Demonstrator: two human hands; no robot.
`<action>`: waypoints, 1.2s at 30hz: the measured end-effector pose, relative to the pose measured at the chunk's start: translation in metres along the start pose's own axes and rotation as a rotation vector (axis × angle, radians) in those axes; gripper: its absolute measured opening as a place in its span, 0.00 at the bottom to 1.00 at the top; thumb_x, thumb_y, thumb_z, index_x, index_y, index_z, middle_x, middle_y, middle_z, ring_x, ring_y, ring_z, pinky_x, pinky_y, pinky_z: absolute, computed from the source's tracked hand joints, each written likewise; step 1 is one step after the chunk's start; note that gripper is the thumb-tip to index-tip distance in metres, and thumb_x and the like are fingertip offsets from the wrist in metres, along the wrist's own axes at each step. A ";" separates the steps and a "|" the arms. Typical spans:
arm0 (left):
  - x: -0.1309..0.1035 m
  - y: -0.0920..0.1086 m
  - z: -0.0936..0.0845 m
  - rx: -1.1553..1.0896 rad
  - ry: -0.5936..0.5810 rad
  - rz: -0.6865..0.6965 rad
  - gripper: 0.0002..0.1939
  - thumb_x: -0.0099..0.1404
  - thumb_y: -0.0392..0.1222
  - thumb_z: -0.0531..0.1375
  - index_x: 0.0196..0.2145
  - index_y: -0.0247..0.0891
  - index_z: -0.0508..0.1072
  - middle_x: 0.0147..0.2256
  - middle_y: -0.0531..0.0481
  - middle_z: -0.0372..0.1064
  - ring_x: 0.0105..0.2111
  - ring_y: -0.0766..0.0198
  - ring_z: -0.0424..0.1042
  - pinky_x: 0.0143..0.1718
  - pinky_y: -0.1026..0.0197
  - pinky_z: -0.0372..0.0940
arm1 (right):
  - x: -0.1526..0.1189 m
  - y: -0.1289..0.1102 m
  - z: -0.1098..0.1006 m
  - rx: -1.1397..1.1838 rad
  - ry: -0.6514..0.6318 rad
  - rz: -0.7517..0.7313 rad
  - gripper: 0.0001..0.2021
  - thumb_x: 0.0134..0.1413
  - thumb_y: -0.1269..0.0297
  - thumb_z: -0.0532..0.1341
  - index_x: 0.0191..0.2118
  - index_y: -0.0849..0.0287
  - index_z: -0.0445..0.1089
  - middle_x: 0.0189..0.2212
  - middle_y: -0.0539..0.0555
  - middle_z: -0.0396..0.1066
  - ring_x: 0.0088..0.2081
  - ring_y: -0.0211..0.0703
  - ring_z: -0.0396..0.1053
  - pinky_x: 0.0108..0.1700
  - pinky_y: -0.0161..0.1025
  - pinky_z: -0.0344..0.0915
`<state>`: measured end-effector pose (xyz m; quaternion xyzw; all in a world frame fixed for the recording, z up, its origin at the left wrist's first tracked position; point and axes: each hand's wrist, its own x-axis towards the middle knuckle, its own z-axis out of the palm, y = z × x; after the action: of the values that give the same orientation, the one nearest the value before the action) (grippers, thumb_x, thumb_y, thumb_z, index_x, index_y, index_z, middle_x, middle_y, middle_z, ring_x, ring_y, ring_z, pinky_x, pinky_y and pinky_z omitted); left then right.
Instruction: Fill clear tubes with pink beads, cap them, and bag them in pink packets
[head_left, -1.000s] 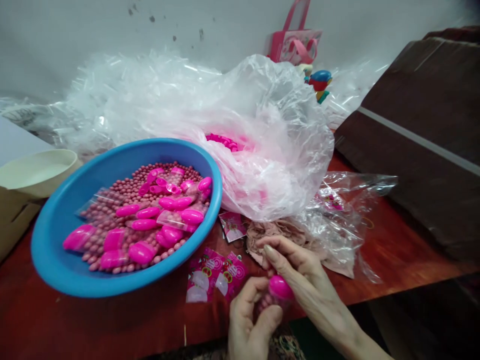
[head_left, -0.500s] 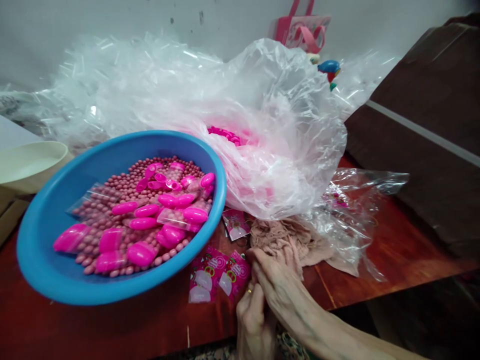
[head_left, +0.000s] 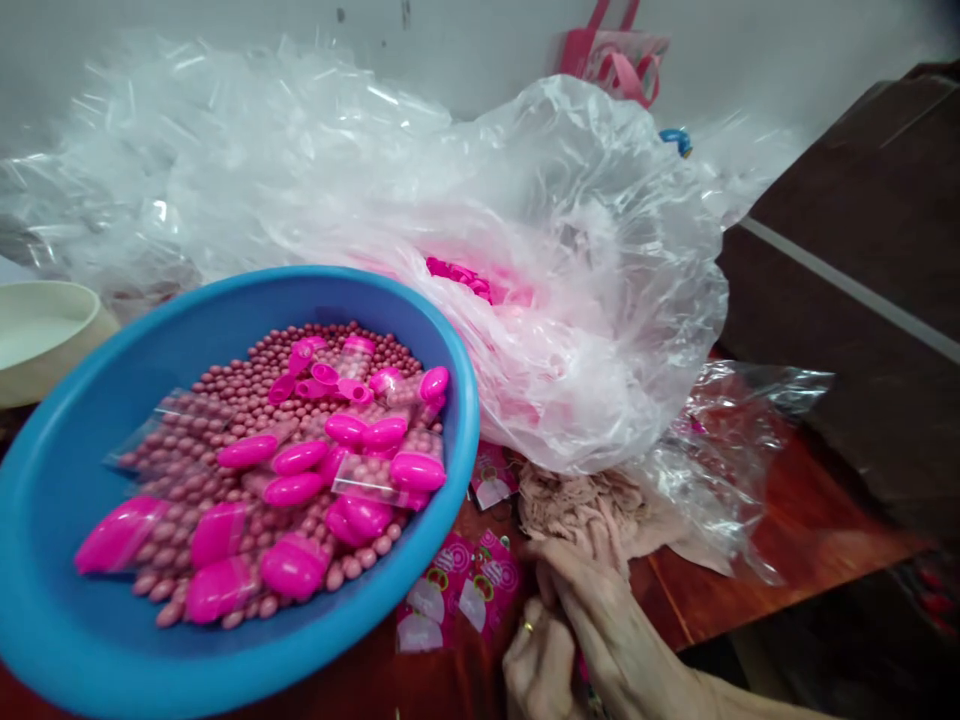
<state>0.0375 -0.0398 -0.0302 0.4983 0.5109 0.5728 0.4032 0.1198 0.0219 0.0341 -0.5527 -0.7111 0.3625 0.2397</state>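
Note:
At the table's front edge my left hand (head_left: 541, 655), with a ring on one finger, is closed. Over it bends my right hand (head_left: 604, 620), its fingers curled down against the left. What they hold between them is hidden; a bit of pink shows below. Just left of the hands lie pink printed cards (head_left: 489, 585) with clear patches. A crumpled beige cloth (head_left: 577, 510) sits right behind my right hand. The blue basin (head_left: 466, 420) on the left holds pink beads (head_left: 247, 385) and bright pink plastic caps (head_left: 300, 458), some on clear bead-filled tubes.
A big clear plastic bag (head_left: 592, 370) with pink pieces inside slumps behind the basin. Clear tubes (head_left: 225, 130) are heaped along the wall. A dark brown box (head_left: 862, 260) stands at right, a pale bowl (head_left: 45, 340) at far left. A clear wrapper (head_left: 727, 480) lies right of the cloth.
The view has shifted, so the basin looks larger and the hands sit lower and further right in the picture. Both hands stay together and closed.

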 end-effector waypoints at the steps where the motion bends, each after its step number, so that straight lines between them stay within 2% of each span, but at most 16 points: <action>1: -0.001 0.000 0.001 0.007 0.011 0.013 0.19 0.67 0.35 0.50 0.52 0.48 0.70 0.44 0.42 0.76 0.41 0.52 0.74 0.43 0.53 0.65 | -0.001 -0.001 -0.001 0.007 0.005 -0.013 0.12 0.57 0.65 0.51 0.42 0.47 0.69 0.27 0.49 0.70 0.33 0.49 0.68 0.59 0.61 0.38; 3: -0.003 0.000 0.004 0.026 0.012 0.033 0.21 0.67 0.33 0.49 0.54 0.49 0.68 0.47 0.43 0.75 0.44 0.51 0.74 0.45 0.52 0.65 | -0.003 -0.004 -0.003 0.027 0.059 -0.019 0.11 0.57 0.67 0.51 0.40 0.47 0.68 0.25 0.47 0.68 0.31 0.47 0.68 0.60 0.59 0.36; 6: 0.000 0.002 0.004 0.073 -0.036 0.014 0.20 0.67 0.32 0.48 0.51 0.46 0.71 0.47 0.41 0.75 0.44 0.50 0.74 0.44 0.50 0.65 | -0.004 -0.008 -0.003 0.071 0.125 -0.024 0.10 0.57 0.68 0.51 0.36 0.48 0.68 0.26 0.46 0.69 0.30 0.46 0.67 0.60 0.58 0.34; 11: 0.010 0.007 -0.004 0.087 -0.099 0.016 0.18 0.66 0.31 0.48 0.44 0.42 0.74 0.34 0.40 0.77 0.35 0.52 0.75 0.37 0.54 0.67 | 0.001 -0.012 -0.003 0.175 0.104 0.085 0.09 0.56 0.64 0.53 0.34 0.48 0.71 0.22 0.46 0.66 0.28 0.45 0.65 0.59 0.61 0.30; 14: 0.016 0.009 -0.008 0.088 -0.119 0.014 0.15 0.62 0.29 0.52 0.42 0.40 0.73 0.32 0.43 0.75 0.33 0.55 0.74 0.35 0.57 0.67 | 0.008 -0.014 -0.004 0.330 0.105 0.254 0.07 0.55 0.59 0.57 0.34 0.50 0.72 0.23 0.47 0.66 0.31 0.44 0.63 0.58 0.57 0.42; 17: 0.022 0.014 -0.013 0.090 -0.154 0.037 0.12 0.59 0.27 0.55 0.36 0.40 0.73 0.30 0.46 0.73 0.30 0.58 0.72 0.32 0.60 0.65 | 0.009 -0.015 -0.008 0.454 0.136 0.369 0.12 0.55 0.53 0.57 0.35 0.54 0.71 0.24 0.48 0.64 0.30 0.42 0.62 0.46 0.46 0.60; 19: 0.026 0.020 -0.017 0.122 -0.161 0.093 0.11 0.59 0.28 0.54 0.34 0.40 0.73 0.29 0.46 0.71 0.30 0.59 0.70 0.32 0.60 0.64 | 0.005 -0.019 -0.013 0.520 0.135 0.410 0.16 0.57 0.50 0.54 0.36 0.57 0.69 0.25 0.49 0.64 0.28 0.40 0.62 0.35 0.40 0.63; 21: 0.030 0.027 -0.021 0.217 -0.133 0.188 0.13 0.60 0.28 0.52 0.34 0.39 0.74 0.29 0.45 0.69 0.28 0.60 0.69 0.30 0.61 0.63 | -0.001 -0.027 -0.020 0.699 0.122 0.499 0.19 0.58 0.47 0.52 0.38 0.59 0.67 0.26 0.50 0.66 0.26 0.38 0.64 0.30 0.37 0.63; 24: 0.031 0.037 -0.025 0.374 -0.063 0.312 0.16 0.61 0.27 0.51 0.36 0.40 0.76 0.28 0.45 0.67 0.26 0.61 0.68 0.28 0.63 0.62 | -0.012 -0.042 -0.027 1.090 0.115 0.638 0.19 0.57 0.46 0.55 0.38 0.60 0.67 0.28 0.50 0.68 0.26 0.36 0.67 0.32 0.37 0.65; 26: 0.028 0.044 -0.024 0.410 -0.029 0.325 0.17 0.61 0.26 0.51 0.37 0.41 0.76 0.29 0.45 0.68 0.27 0.62 0.69 0.27 0.65 0.62 | -0.017 -0.048 -0.028 1.240 0.135 0.668 0.17 0.56 0.49 0.58 0.38 0.59 0.68 0.29 0.50 0.69 0.28 0.37 0.69 0.35 0.37 0.66; 29: 0.021 0.056 -0.020 0.404 0.058 0.281 0.19 0.59 0.24 0.53 0.39 0.44 0.76 0.34 0.45 0.71 0.31 0.62 0.72 0.29 0.66 0.63 | -0.022 -0.050 -0.023 1.286 0.152 0.665 0.13 0.52 0.54 0.62 0.39 0.57 0.69 0.31 0.50 0.69 0.26 0.36 0.68 0.29 0.34 0.65; 32: 0.017 0.065 -0.017 0.311 0.129 0.174 0.21 0.58 0.22 0.54 0.40 0.47 0.75 0.37 0.45 0.72 0.37 0.59 0.73 0.33 0.65 0.65 | -0.025 -0.047 -0.018 1.204 0.161 0.633 0.14 0.52 0.55 0.62 0.42 0.53 0.69 0.33 0.50 0.68 0.25 0.35 0.65 0.26 0.35 0.64; 34: 0.017 0.069 -0.019 0.217 0.088 0.075 0.21 0.58 0.24 0.55 0.42 0.47 0.74 0.39 0.45 0.73 0.38 0.57 0.73 0.36 0.62 0.66 | -0.026 -0.047 -0.018 1.114 0.167 0.576 0.14 0.54 0.54 0.60 0.46 0.51 0.67 0.36 0.51 0.68 0.29 0.38 0.66 0.30 0.37 0.65; 36: 0.020 0.070 -0.026 0.107 -0.033 -0.047 0.20 0.57 0.26 0.57 0.43 0.45 0.73 0.39 0.45 0.73 0.36 0.56 0.74 0.37 0.60 0.66 | -0.027 -0.046 -0.020 1.013 0.163 0.498 0.15 0.57 0.55 0.58 0.49 0.50 0.64 0.38 0.51 0.68 0.37 0.39 0.67 0.38 0.37 0.65</action>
<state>0.0115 -0.0363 0.0429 0.5164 0.5456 0.5269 0.3975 0.1135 -0.0047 0.0838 -0.5460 -0.2759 0.6599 0.4362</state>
